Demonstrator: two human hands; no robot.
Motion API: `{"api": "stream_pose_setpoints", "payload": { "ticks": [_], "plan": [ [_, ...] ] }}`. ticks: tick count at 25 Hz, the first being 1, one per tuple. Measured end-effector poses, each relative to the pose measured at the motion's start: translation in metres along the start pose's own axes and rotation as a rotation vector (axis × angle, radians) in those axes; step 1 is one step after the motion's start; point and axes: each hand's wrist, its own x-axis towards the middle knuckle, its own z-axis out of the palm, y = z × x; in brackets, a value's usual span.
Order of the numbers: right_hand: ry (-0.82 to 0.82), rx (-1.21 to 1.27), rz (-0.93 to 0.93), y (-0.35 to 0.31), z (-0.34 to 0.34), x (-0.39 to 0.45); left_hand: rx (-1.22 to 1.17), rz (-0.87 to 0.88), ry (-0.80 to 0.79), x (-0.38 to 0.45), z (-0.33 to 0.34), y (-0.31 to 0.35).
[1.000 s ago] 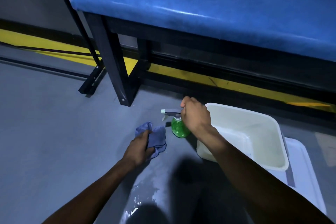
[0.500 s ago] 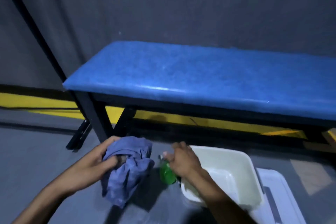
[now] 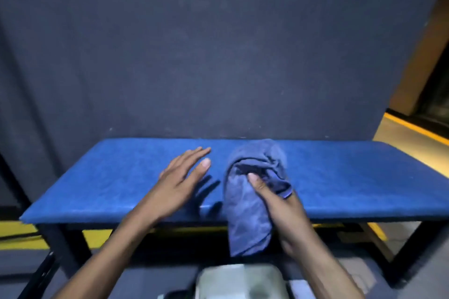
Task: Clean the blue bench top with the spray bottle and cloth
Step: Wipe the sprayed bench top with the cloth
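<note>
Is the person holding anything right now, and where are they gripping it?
The right hand holds the blue cloth, bunched near its upper part with the thumb pressed on top; the rest hangs down. The left hand is open and holds nothing.

The blue padded tabletop [image 3: 352, 177] stood on dark legs against a dark wall. A bunched blue cloth [image 3: 250, 201] draped over its front edge; below, a pale tub [image 3: 240, 281] sat on the grey floor [image 3: 24, 262].

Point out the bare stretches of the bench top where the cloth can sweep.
Bench top is bare from the cloth to its right end, and from the left hand to its left end. Crowded only mid-bench, between that hand and the right hand holding the cloth.
</note>
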Motion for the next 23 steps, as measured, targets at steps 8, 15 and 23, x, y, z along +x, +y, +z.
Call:
{"api": "stream_pose_setpoints", "payload": {
  "ticks": [8, 15, 23],
  "plan": [
    [-0.135, -1.491, 0.023, 0.035, -0.094, 0.087, 0.613, -0.334, -0.139, 0.039, 0.04, -0.094],
    [-0.124, -1.401, 0.022, 0.083, -0.023, 0.198, 0.63, -0.248, -0.147, 0.047, 0.045, -0.105],
    [-0.396, -1.213, -0.391, 0.083, 0.015, 0.101, 0.582, -0.222, -0.039, 0.045, 0.046, -0.113]
  ]
}}
